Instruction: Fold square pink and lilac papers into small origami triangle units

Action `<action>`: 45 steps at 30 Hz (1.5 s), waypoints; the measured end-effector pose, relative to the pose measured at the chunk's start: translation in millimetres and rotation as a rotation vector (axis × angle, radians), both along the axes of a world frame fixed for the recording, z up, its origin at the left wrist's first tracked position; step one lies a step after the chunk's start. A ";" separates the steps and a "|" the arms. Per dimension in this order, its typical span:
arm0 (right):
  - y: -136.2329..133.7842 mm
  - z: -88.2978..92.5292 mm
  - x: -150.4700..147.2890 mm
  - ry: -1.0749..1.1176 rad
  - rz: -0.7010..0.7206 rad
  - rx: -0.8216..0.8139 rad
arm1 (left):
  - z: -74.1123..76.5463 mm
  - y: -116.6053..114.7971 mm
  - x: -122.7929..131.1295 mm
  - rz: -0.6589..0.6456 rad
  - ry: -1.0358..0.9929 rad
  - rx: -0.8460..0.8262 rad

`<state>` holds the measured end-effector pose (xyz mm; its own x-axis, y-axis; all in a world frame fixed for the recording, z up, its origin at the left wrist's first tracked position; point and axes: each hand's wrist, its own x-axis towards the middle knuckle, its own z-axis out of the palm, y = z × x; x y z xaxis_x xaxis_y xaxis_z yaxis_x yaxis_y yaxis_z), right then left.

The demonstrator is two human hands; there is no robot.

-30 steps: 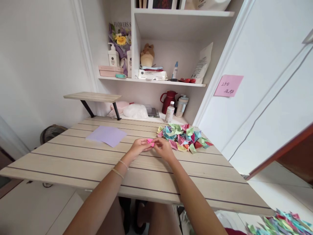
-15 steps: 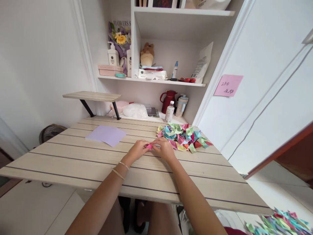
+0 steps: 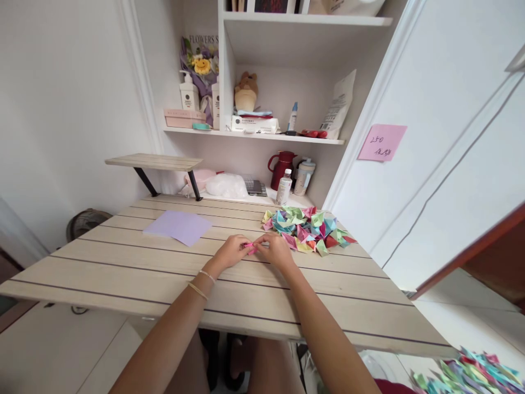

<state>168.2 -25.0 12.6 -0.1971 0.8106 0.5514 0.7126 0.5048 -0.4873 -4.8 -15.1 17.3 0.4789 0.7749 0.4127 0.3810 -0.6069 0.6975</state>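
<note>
My left hand (image 3: 230, 250) and my right hand (image 3: 275, 249) meet over the middle of the wooden table (image 3: 123, 268). Both pinch a small pink folded paper piece (image 3: 250, 247) pressed down on the tabletop; most of it is hidden by my fingers. Just right of my hands lies a pile of several coloured folded paper triangles (image 3: 308, 229). A few lilac paper sheets (image 3: 178, 226) lie flat to the left, beyond my left hand.
A small raised wooden shelf (image 3: 153, 161) stands at the table's back left. Behind are a red jug (image 3: 281, 166), a small bottle (image 3: 284, 188) and shelves with bottles. More coloured folded pieces (image 3: 467, 373) lie at the bottom right. A pink note (image 3: 381, 142) sticks to the right wall.
My hands lowered the pink piece from just above the table onto its surface and closed more tightly over it. The rest is unchanged.
</note>
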 end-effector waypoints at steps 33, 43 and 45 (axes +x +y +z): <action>4.1 -3.0 7.0 0.190 0.154 -0.286 | 6.7 -5.7 -0.8 0.051 0.034 0.104; 2.1 -2.1 7.5 0.181 0.123 -0.313 | 7.0 -4.9 1.3 0.054 -0.079 0.043; 1.1 -1.1 4.3 0.220 0.141 -0.320 | 5.1 -2.9 1.8 0.092 -0.112 0.048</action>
